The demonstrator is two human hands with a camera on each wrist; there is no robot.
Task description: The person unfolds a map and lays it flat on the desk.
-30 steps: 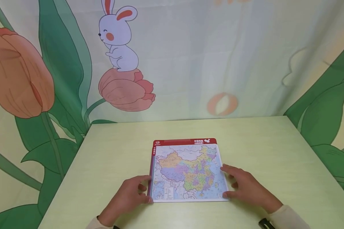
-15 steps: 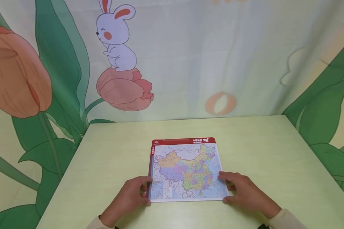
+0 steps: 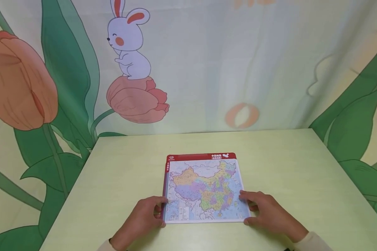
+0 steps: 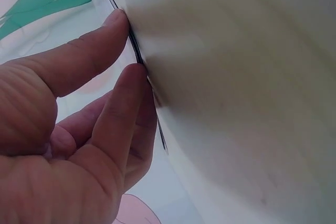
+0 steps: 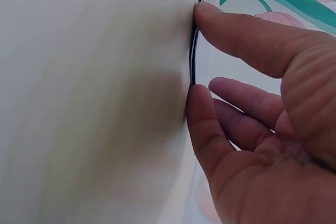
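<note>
A flat map board (image 3: 204, 184) with a red top and left border lies on the pale green table (image 3: 301, 167). My left hand (image 3: 158, 211) holds its near left corner, fingers on the left edge and thumb at the front edge. My right hand (image 3: 248, 207) holds the near right corner, fingers resting on the map face and thumb at the front edge. In the left wrist view the left hand (image 4: 126, 45) has two fingertips against the board's thin dark edge (image 4: 157, 124). In the right wrist view the right hand (image 5: 202, 51) touches the board's edge (image 5: 193, 61) in the same way.
A printed curtain with a rabbit (image 3: 128, 42), tulips and green leaves hangs close behind and beside the table. The table's back edge (image 3: 204, 133) meets the curtain. Bare tabletop lies all round the board.
My right hand has slid back along the board's right edge toward the near corner. The left hand and the board have barely moved.
</note>
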